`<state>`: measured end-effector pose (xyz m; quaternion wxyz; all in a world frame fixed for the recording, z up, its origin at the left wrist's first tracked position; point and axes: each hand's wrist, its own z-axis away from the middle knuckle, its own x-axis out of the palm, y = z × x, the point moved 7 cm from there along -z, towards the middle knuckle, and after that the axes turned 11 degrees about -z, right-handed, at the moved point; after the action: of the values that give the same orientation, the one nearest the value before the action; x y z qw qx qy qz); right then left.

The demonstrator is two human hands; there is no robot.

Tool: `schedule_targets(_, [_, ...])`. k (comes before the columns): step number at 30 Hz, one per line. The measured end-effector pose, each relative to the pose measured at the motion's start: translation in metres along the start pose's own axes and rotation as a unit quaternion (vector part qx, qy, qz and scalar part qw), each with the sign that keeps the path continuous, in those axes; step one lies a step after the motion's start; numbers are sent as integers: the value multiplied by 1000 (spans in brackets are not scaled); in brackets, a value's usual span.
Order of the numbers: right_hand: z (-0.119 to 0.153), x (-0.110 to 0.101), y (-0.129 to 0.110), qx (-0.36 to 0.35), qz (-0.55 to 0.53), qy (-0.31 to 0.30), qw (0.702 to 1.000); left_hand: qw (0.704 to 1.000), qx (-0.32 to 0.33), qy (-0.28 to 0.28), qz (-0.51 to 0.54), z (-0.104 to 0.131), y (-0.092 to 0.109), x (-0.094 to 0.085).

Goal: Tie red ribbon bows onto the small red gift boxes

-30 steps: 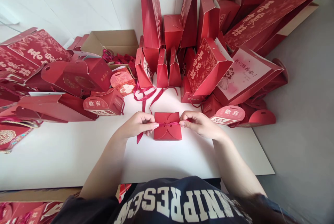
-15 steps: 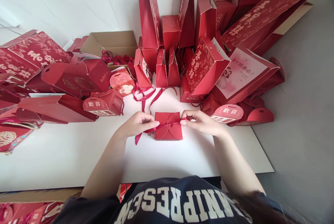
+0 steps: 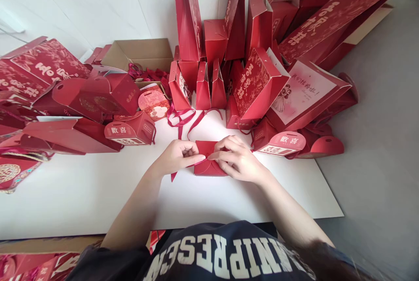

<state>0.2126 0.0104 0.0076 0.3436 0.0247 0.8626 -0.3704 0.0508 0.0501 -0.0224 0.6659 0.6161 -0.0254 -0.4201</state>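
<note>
A small flat red box [image 3: 209, 169] with curved flaps lies on the white table, partly covered by my hands. My left hand [image 3: 178, 157] is at the box's left edge, thumb and forefinger pinching a dark red ribbon [image 3: 173, 176] whose end hangs down to the left. Over the right half of the box is my right hand [image 3: 237, 159], its fingertips together at the ribbon near the box's middle. The spot where the ribbon crosses is mostly hidden by the fingers.
Red gift boxes [image 3: 209, 39] and bags [image 3: 262, 84] crowd the table's back and right. More boxes [image 3: 131, 129] stand at the left. An open cardboard box [image 3: 140, 52] holds ribbons. Loose ribbon [image 3: 180, 119] lies behind the small box on the white table [image 3: 98, 193].
My right hand has moved left from the box's right edge to its middle, now covering much of it. My left hand has shifted slightly right.
</note>
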Motion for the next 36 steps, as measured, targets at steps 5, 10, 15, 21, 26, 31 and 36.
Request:
schedule_targets(5, [0,2,0,-12,11,-7,1000,999,-1,41,-17,-1,-2,1])
schedule_targets(10, [0,0,1,-23,-17,-8,1000,998,-50,48,14,-3,-6,4])
schedule_targets(15, [0,0,3,-12,-22,-6,1000,997,-55,42,36,-3,-7,4])
schedule_targets(21, [2,-9,13,59,-15,35,998,998,-45,24,35,-2,-8,3])
schedule_targets(26, [19,-28,50,271,-127,101,949,998,-53,-12,-10,1,-10,-3])
schedule_targets(31, [26,-14,65,350,-223,11,910,992,-59,-106,-45,3,-15,3])
schedule_targets(36, [24,-4,60,333,-291,-14,897,993,-29,-112,-9,4,-11,4])
